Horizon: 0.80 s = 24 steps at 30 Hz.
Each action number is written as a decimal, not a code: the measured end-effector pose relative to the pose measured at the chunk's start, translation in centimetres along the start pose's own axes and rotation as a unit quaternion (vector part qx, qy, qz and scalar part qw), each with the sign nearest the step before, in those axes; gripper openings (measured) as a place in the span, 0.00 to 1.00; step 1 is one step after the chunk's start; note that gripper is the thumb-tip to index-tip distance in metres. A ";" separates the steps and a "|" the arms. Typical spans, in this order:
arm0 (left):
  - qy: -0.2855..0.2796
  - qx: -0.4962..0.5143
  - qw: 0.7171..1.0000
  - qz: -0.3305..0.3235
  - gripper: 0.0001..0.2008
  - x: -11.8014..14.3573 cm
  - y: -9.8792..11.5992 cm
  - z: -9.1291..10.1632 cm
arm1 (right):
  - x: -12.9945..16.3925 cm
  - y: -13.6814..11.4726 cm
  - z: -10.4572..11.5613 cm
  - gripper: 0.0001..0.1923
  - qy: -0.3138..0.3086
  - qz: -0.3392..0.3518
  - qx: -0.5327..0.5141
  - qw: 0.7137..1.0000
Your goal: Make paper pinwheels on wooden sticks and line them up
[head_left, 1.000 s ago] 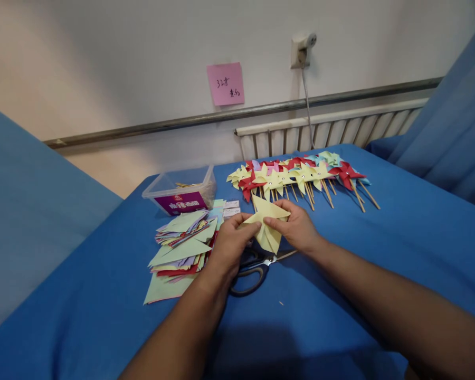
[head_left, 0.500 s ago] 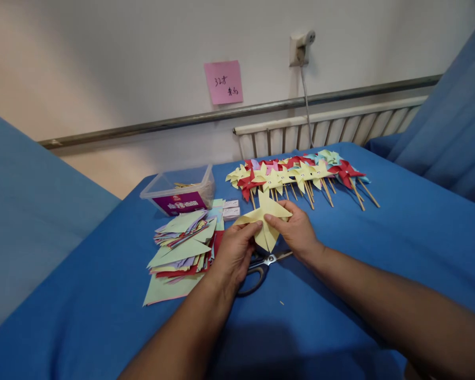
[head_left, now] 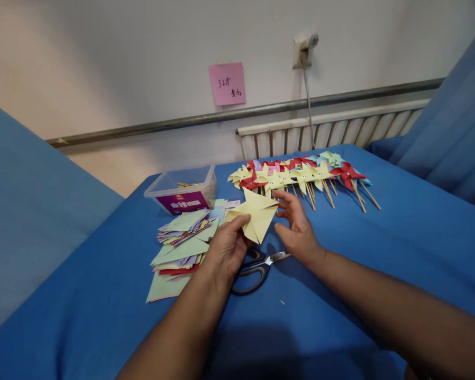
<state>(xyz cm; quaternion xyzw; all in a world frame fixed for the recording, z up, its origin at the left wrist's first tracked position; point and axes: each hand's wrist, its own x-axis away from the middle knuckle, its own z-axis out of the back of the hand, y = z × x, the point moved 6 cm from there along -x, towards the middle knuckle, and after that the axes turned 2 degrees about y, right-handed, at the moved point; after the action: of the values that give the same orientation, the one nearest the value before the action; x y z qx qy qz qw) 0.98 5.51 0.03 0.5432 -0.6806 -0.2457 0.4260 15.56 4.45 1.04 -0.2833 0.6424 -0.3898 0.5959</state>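
Note:
My left hand (head_left: 230, 244) grips a pale yellow square of paper (head_left: 259, 216), thumb on top and fingers beneath. Slits run in from its corners, parting them into points. Just right of the paper, my right hand (head_left: 296, 227) is open, fingers spread and slightly curled, with nothing in it. Below the paper a pair of scissors (head_left: 257, 272) with dark handles lies on the blue cloth, partly covered by my left hand. A stack of coloured paper (head_left: 182, 253), some sheets slit, lies left of my left hand.
Finished paper pinwheels (head_left: 304, 177) on wooden sticks lie in a row at the back right. A clear plastic box (head_left: 182, 190) holding sticks stands at the back left. Small white boxes or cards (head_left: 233, 204) sit behind the paper. A radiator (head_left: 332, 126) lines the wall.
My right hand has let go of the yellow paper and opened to its right. The left hand has shifted the paper slightly left, tilting it. More of the scissors shows.

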 end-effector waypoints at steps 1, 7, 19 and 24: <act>0.003 0.011 1.000 0.005 0.15 0.0 0.2 0.1 | 0.0 -0.8 0.1 0.32 -0.011 0.043 0.038 0.998; -0.006 0.033 0.999 0.031 0.16 0.3 0.5 0.0 | 0.4 -3.5 -0.3 0.18 -0.082 0.168 0.159 0.969; -0.032 -0.054 0.997 -0.034 0.12 0.8 -0.3 -0.9 | -0.2 -2.1 0.2 0.05 -0.019 0.111 0.130 0.985; -0.023 -0.059 0.998 -0.029 0.16 0.8 -0.5 -0.6 | -0.5 -0.9 0.4 0.07 -0.010 0.063 0.125 0.990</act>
<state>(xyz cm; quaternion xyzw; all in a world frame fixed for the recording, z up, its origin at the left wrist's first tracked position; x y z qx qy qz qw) 1.70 4.72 0.18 0.5311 -0.6580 -0.3102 0.4345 15.94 4.37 2.06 -0.1700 0.5991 -0.4258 0.6564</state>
